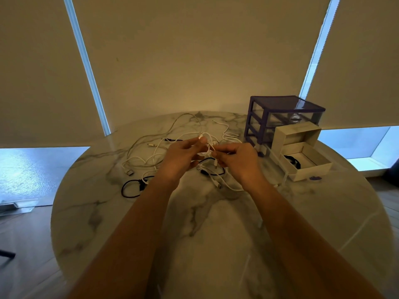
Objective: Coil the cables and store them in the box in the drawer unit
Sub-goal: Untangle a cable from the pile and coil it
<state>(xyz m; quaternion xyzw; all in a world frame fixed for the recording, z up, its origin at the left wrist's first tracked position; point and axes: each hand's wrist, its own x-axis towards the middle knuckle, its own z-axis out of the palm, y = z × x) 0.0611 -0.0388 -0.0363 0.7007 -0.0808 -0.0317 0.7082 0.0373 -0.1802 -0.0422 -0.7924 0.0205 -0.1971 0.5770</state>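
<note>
We pinch a white cable [206, 145] between our left hand [183, 157] and right hand [235, 158] above the table [194, 223], and should wind even loops, keeping clear of the loose cables [146, 156] before the box [306, 162] beside the drawer unit [280, 117]

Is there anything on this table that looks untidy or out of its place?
Yes. White cables lie tangled and uncoiled on the marble table, and a black cable lies loose near the left forearm. Both hands, left hand and right hand, hold a white cable. The box stands open beside the drawer unit.
</note>
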